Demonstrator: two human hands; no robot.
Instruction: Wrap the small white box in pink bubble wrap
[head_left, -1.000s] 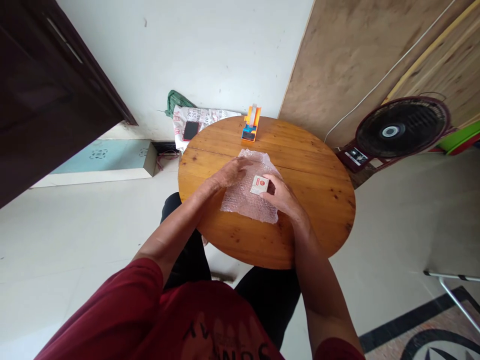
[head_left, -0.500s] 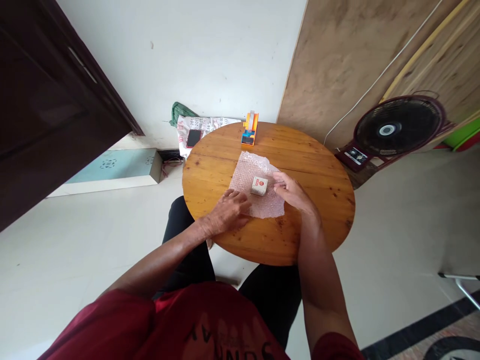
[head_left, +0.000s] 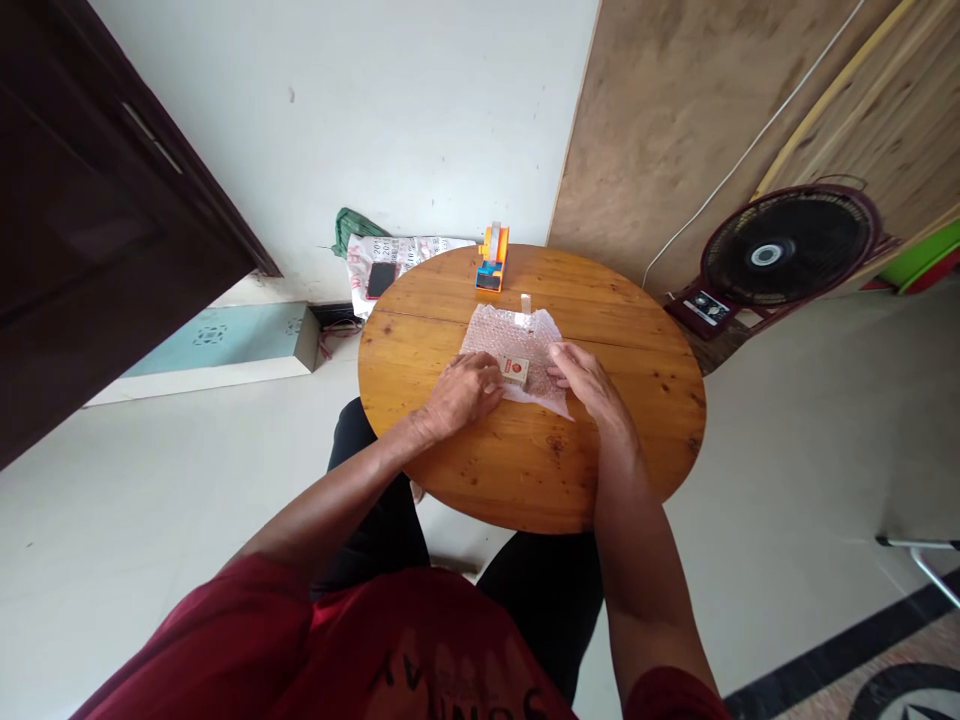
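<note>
A sheet of bubble wrap (head_left: pixel 517 335) lies on the round wooden table (head_left: pixel 525 460). On its near part sits a small white box with a red mark (head_left: pixel 514 370). My left hand (head_left: pixel 459 392) rests at the sheet's near left edge, its fingers curled against the wrap right beside the box. To the right of the box, my right hand (head_left: pixel 583 378) pinches the wrap's near edge, which is lifted a little. A short strip of tape (head_left: pixel 526 303) stands at the sheet's far edge.
An orange tape dispenser (head_left: pixel 491 262) stands at the table's far edge. Behind the table lie a printed bag with a black phone (head_left: pixel 381 279) on it and a green cloth. A black floor fan (head_left: pixel 784 252) stands at the right. A dark door is at the left.
My left hand came from the sheet's far side to its near left edge beside the box. My right hand let go of the box and took the wrap's near edge.
</note>
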